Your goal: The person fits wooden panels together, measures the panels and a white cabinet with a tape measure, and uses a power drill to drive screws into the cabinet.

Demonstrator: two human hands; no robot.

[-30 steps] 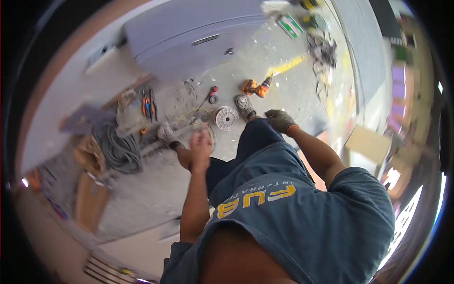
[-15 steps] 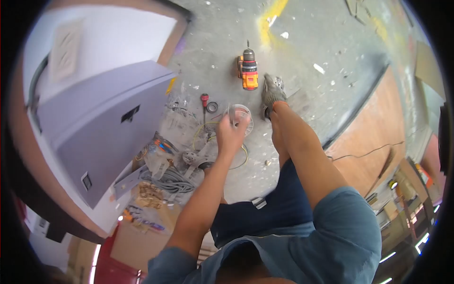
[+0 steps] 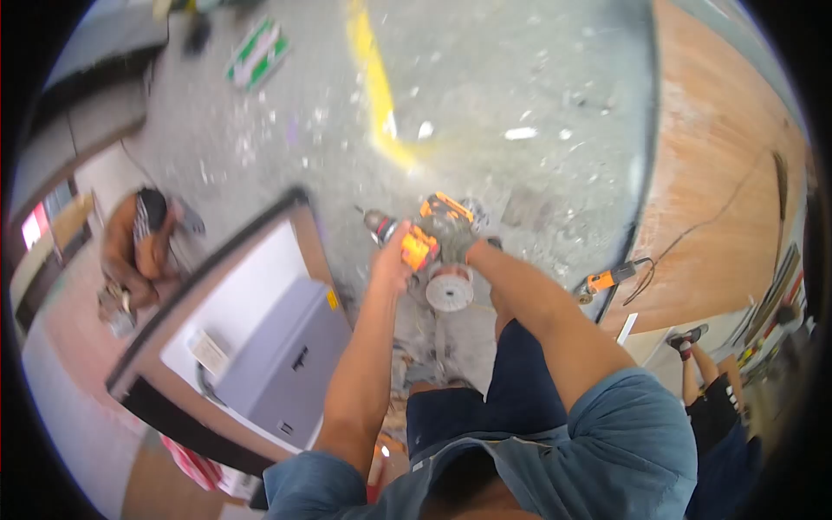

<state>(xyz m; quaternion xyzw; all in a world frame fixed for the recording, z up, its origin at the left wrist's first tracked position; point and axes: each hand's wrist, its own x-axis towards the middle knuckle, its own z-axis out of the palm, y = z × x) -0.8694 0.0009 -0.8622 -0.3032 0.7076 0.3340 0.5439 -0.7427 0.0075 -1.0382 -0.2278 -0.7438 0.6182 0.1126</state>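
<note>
1. Cordless drill [image 3: 419, 250] has moved: it lay on the floor beside the right foot half a second ago, and now it is between both hands, its bit pointing to the left.
2. Concrete floor [image 3: 520, 69] spreads out all around, dusty and littered with chips, serving as the surface the loose gear is set down on.
3. Plywood sheet [image 3: 719, 173] fills the right side; a thin dark cable trails across it.
4. Lilac-grey cabinet [image 3: 286, 355] sits inside a white-lined frame on the left, probably housed there for good.
5. Corded power tool [image 3: 611, 277], apparently an angle grinder, rests at the plywood's edge, perhaps parked there to be out of the way.
6. Gloved right hand [image 3: 451, 238] appears closed about the drill's grip near the battery, presumably to bear its weight; the fingers are too blurred to count.
7. Bare left hand [image 3: 394, 264] curls against the motor housing, likely steadying the front end.
8. White spool [image 3: 450, 292] lies just below the gloved hand, flange up, seemingly so it sits without rolling.
</note>
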